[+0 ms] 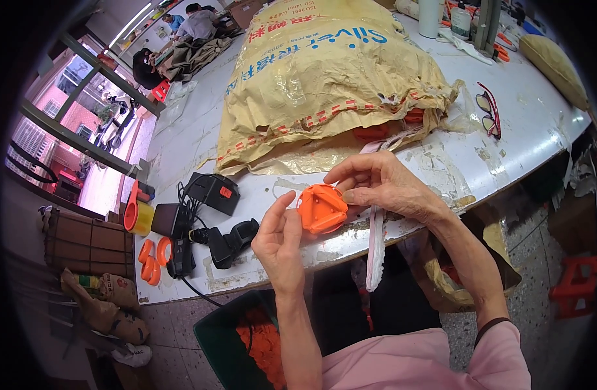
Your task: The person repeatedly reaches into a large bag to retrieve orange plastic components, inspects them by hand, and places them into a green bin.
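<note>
Above the table's front edge, I hold a round orange plastic part with a triangular recessed shape inside its rim. My right hand closes on its right side, thumb and fingers at the rim. My left hand is at its left side, thumb and forefinger bent around the edge. A white fabric strip passes below my right hand and hangs over the table edge. Just beyond my hands lies a large yellow woven sack, its torn mouth toward me, with orange pieces showing inside.
Black power adapters with cables, a yellow-and-orange cup and orange rings sit at the left. Eyeglasses lie at the right. Below the table stand a green bin of orange pieces and a red stool. People work far left.
</note>
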Demonstrator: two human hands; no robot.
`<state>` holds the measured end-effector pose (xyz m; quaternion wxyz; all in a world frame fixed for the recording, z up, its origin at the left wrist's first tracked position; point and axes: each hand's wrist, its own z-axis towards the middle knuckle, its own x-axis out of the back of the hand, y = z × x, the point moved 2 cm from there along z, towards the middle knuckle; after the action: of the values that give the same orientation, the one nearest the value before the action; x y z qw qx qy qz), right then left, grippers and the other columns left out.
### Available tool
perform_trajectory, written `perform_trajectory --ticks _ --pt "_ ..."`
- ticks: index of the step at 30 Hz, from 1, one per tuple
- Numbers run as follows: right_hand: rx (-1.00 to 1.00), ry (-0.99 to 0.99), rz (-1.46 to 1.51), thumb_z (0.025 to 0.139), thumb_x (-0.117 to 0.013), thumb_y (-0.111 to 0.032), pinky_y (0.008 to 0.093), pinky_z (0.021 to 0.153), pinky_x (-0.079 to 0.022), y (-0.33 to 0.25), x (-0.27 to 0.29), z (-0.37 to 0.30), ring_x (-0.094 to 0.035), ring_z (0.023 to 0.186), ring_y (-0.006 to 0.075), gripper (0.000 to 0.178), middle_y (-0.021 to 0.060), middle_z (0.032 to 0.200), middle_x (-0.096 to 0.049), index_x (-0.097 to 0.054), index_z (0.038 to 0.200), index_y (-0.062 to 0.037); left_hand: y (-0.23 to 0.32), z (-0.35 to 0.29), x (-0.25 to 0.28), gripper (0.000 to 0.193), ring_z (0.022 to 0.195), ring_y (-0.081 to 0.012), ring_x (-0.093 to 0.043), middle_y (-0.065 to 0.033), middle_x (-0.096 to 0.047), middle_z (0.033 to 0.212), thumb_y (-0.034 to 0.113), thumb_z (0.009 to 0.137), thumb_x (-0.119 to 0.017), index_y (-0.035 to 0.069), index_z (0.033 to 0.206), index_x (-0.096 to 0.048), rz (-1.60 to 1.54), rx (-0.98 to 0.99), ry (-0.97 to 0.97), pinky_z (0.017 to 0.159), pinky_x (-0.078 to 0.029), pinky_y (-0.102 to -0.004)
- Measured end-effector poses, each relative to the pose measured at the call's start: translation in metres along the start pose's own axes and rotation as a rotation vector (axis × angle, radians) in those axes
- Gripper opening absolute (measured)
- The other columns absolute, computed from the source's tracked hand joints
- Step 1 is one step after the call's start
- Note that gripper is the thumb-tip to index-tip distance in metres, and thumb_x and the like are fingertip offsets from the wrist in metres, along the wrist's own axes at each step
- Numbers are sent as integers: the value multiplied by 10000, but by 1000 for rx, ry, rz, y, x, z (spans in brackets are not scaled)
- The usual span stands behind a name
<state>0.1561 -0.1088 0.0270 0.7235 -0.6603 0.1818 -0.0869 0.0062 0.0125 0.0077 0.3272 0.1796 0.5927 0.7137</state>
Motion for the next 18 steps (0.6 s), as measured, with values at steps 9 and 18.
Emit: perform_trajectory --ticks 9,18 --pt "-14 -34 37 803 -630 -34 205 645 -489 -2 -1 -2 -595 713 78 360 67 859 -640 -551 1144 48 0 0 -2 273 592 -56 -542 -24 -592 731 54 914 -548 -79 1152 -569 16 21 25 493 -476 -192" --pt "-39 -50 49 808 -623 -26 202 625 -489 -1 -2 -1 -599 690 79 348 65 837 -639 -552 1140 45 0 -1 2 265 573 -57 -536 -26 -597 733 68 911 -559 -77 1131 -583 -3 26 11 471 -467 -187"
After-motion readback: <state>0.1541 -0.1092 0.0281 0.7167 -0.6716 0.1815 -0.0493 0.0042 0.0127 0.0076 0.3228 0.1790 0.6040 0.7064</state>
